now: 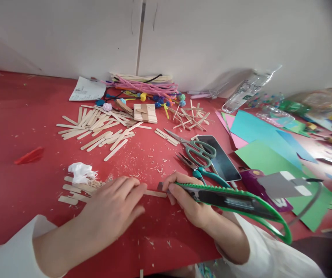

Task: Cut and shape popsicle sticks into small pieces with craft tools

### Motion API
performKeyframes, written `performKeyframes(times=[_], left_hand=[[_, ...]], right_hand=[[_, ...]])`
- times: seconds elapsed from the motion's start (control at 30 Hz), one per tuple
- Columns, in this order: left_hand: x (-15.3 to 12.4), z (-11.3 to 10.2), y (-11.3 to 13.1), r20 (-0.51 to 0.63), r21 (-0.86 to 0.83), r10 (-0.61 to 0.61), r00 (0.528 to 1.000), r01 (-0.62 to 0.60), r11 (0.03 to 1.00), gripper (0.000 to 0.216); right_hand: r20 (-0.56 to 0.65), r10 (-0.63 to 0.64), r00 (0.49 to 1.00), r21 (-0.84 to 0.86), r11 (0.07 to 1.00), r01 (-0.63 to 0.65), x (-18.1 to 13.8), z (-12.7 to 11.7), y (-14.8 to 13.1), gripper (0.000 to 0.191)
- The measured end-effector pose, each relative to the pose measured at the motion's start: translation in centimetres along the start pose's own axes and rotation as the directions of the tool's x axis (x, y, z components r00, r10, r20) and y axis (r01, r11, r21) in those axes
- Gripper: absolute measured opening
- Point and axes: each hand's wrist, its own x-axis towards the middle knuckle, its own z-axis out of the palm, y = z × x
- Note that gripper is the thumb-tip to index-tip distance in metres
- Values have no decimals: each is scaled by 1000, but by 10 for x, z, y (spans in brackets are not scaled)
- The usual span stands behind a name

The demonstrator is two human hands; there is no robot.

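Observation:
My left hand (115, 206) presses down on a wooden craft stick (155, 194), whose bare end sticks out to the right past the fingers. The rest of that stick is hidden under the hand. In my right hand (189, 202) is a green and black utility knife (229, 200). Its short blade end points left, close above the stick's free end; whether it touches cannot be told. Beside my left hand lie cut stick pieces (68, 200) and a crumpled white wad (81, 172). Wood shavings (160, 170) are scattered around both hands.
Scissors (200, 152) and teal-handled pliers (212, 176) lie by a phone (220, 158), close beyond my right hand. A craft-stick pile (96, 121) spreads behind the left. Coloured paper (258, 154) and a plastic bottle (245, 92) are at right. A white wall (67, 38) bounds the back.

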Motion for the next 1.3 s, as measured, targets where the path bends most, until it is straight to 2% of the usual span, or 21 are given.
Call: performKeyframes(times=[0.07, 0.2, 0.43, 0.67, 0.8, 0.97, 1.1, 1.3], left_hand=[[2, -1, -4, -34, 8, -10, 999, 11, 1000, 35], [3, -1, -7, -33, -40, -24, 999, 23, 999, 30], [4, -1, -4, -93, -120, -19, 995, 8, 993, 23], [2, 2, -4, -47, -172, -36, 998, 27, 985, 23], [2, 3, -4, -71, -170, -27, 997, 15, 985, 25], [4, 0, -4, -100, -116, 32, 994, -44, 992, 29], [5, 0, -3, -97, -79, 59, 994, -67, 995, 29], [3, 2, -2, -69, -17, 77, 995, -78, 997, 30]], right_hand=[[18, -2, 1000, -24, 1000, 2, 0, -1, -1, 20], [68, 7, 998, -72, 997, -2, 0, 0, -5, 19], [79, 16, 997, -113, 994, -7, 3, 2, -8, 19], [75, 19, 997, -60, 998, -14, 2, 5, -7, 19], [107, 33, 994, -78, 997, -25, 2, 5, -6, 18], [74, 19, 997, -96, 995, -12, 3, 4, -5, 18], [56, 10, 998, -119, 993, -3, 3, 2, -6, 18], [100, 19, 995, -89, 996, -10, 4, 4, -3, 17]])
